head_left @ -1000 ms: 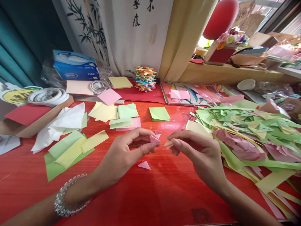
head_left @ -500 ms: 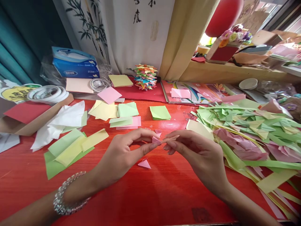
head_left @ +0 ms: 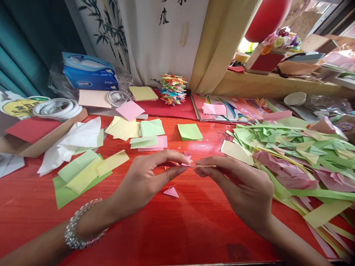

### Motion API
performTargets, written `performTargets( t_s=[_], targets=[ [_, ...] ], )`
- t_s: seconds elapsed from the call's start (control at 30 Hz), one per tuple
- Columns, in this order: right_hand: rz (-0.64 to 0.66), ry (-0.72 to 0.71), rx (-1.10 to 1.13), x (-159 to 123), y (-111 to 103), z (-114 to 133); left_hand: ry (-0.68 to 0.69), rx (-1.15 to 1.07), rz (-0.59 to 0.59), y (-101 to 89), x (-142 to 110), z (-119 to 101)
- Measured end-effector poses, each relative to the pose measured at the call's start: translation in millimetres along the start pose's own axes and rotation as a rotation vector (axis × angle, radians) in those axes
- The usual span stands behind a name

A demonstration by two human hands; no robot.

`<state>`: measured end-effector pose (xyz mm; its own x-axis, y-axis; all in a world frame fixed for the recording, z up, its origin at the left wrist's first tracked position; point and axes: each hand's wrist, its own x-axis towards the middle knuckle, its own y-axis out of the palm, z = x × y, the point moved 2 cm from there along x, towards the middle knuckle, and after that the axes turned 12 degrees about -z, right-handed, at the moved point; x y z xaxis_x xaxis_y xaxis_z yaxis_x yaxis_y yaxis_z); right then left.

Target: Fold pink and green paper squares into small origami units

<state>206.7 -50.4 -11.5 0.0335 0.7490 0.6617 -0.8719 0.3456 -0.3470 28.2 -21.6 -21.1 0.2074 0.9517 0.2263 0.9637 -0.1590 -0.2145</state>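
Observation:
My left hand (head_left: 148, 177) pinches a small pink folded paper piece (head_left: 186, 164) between thumb and fingers, mostly covered by the fingertips. Between the thumb and fingers of my right hand (head_left: 242, 186) is a thin, pale peach folded paper piece (head_left: 205, 166), seen edge-on. The two pieces meet or nearly meet between the hands; whether they are joined, I cannot tell. Below them a pink paper triangle (head_left: 172, 191) lies on the red table (head_left: 177, 229). Just behind the left fingertips shows another bit of pink paper (head_left: 188, 155).
A stack of green paper squares (head_left: 190, 132) sits ahead. Yellow and green sheets (head_left: 83, 171) lie left, near a cardboard box (head_left: 33, 147). At right is a heap of folded green pieces and strips (head_left: 299, 147). A colourful folded-paper model (head_left: 173, 89) stands at the back.
Both hands have turned the folded pieces from a tilted angle to nearly level and edge-on. My right fingers lie flatter along the peach piece. The view has shifted slightly.

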Motion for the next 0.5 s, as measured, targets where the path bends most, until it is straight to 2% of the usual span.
performTargets(
  t_s=[0.23, 0.37, 0.5],
  targets=[
    [0.004, -0.118, -0.083, -2.0, -1.0, -0.3, 0.043, 0.046, -0.003, -0.6, 1.4, 1.2],
    [-0.014, -0.203, -0.14, -4.0, -1.9, -1.5, 0.155, 0.171, -0.027, -1.4, 0.7, 1.1],
    [0.028, -0.303, -0.171, -4.0, -2.1, 0.0, 0.252, 0.262, -0.048, -2.0, -1.0, 1.0]
  ],
)
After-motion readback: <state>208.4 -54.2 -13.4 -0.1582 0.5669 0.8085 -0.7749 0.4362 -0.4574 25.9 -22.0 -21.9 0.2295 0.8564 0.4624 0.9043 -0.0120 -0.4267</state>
